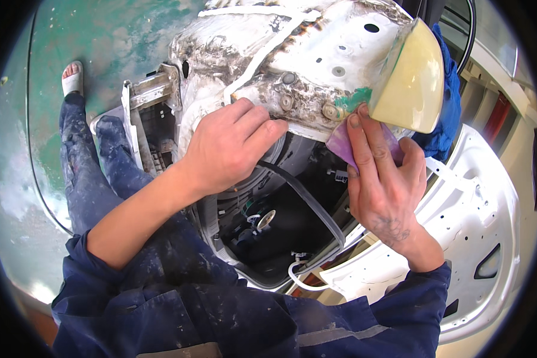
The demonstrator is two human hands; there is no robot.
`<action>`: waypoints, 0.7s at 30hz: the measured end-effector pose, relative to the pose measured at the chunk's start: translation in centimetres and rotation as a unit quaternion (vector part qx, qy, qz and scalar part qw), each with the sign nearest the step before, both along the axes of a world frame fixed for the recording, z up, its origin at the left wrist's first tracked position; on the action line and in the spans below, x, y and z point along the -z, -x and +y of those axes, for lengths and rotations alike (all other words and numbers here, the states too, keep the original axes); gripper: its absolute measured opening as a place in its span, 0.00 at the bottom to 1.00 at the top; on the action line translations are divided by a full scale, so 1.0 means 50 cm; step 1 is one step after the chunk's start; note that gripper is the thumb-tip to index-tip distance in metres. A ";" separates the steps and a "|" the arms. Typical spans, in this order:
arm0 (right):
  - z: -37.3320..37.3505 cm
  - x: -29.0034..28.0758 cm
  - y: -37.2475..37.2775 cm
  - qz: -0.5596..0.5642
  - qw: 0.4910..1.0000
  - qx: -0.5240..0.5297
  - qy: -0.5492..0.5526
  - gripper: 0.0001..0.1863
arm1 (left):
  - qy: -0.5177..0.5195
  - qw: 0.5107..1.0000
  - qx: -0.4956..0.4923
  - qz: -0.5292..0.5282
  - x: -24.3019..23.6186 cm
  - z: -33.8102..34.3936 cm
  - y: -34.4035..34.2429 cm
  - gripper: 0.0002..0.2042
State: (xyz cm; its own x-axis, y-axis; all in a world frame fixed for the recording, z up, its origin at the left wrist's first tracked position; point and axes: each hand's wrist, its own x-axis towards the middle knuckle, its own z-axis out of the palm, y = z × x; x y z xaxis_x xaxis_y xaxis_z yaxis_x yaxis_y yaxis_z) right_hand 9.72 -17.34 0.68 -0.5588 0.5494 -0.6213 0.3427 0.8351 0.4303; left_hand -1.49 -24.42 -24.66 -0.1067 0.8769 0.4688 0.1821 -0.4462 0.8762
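Observation:
My right hand (388, 185) presses a piece of purple sandpaper (389, 136) with its fingers against the metal of a car body (352, 39), beside a green patch (357, 101). The fingers lie extended on the sheet and the thumb is at its right edge. Just above it rises a glossy cream-yellow body panel (413, 80). My left hand (227, 146) rests at the near edge of the car body, its fingers curled in; whatever they hold, if anything, is hidden. Brown stains and a white sealant bead (262, 56) mark the bare, whitish metal.
A black rubber strip (307, 203) hangs across the dark opening below my hands. Blue cloth (446, 113) lies behind the yellow panel. To the right is a white car panel (477, 250) with cut-outs. A dark cable (28, 119) runs along the green floor (119, 36).

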 end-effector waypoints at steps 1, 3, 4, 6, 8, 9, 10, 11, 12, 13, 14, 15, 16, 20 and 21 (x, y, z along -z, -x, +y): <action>-0.007 0.001 0.003 -0.016 1.000 -0.002 -0.016 0.38 | 0.000 1.000 -0.004 -0.005 0.001 0.000 -0.003 0.11; -0.002 0.021 0.023 -0.014 1.000 -0.004 -0.022 0.38 | 0.007 1.000 0.011 -0.023 0.003 -0.005 -0.001 0.19; 0.000 0.031 0.030 -0.013 1.000 -0.005 -0.022 0.38 | 0.009 1.000 -0.001 -0.021 0.002 -0.007 -0.001 0.19; -0.004 0.035 0.031 -0.022 0.999 0.030 -0.023 0.36 | 0.006 1.000 -0.019 -0.016 0.006 -0.002 0.006 0.18; -0.023 0.016 0.022 -0.031 0.997 0.073 -0.026 0.36 | 0.007 1.000 -0.001 -0.017 0.004 -0.003 0.010 0.15; -0.027 0.014 0.029 -0.037 0.994 0.095 -0.028 0.35 | 0.007 1.000 0.007 -0.014 0.005 -0.003 0.013 0.15; -0.022 0.026 0.037 -0.034 0.995 0.087 -0.035 0.35 | 0.008 1.000 0.016 -0.012 0.005 -0.001 0.015 0.14; -0.016 0.043 0.047 -0.030 0.996 0.078 -0.041 0.34 | 0.004 1.000 0.005 -0.027 0.007 0.003 0.012 0.13; -0.014 0.054 0.054 -0.029 0.996 0.070 -0.040 0.33 | 0.012 1.000 0.007 -0.016 0.006 0.000 0.015 0.13; -0.014 0.055 0.056 -0.021 0.997 0.075 -0.029 0.33 | 0.020 1.000 0.009 -0.005 0.005 -0.003 0.020 0.13; -0.013 0.056 0.055 -0.012 0.997 0.079 -0.016 0.33 | 0.028 1.000 0.011 0.006 0.003 -0.006 0.026 0.13; -0.020 0.039 0.046 -0.011 0.995 0.096 -0.005 0.33 | 0.027 0.999 0.014 0.012 0.006 -0.001 0.033 0.13; -0.021 0.029 0.036 -0.006 0.994 0.111 0.010 0.33 | 0.029 0.999 0.012 0.009 0.010 0.002 0.033 0.13; -0.003 0.047 0.064 -0.022 0.995 0.091 0.013 0.35 | 0.028 0.999 0.017 -0.003 0.012 0.008 0.031 0.13; 0.002 0.061 0.074 -0.008 0.996 0.086 0.014 0.35 | 0.034 0.999 0.020 -0.009 0.004 0.003 0.030 0.14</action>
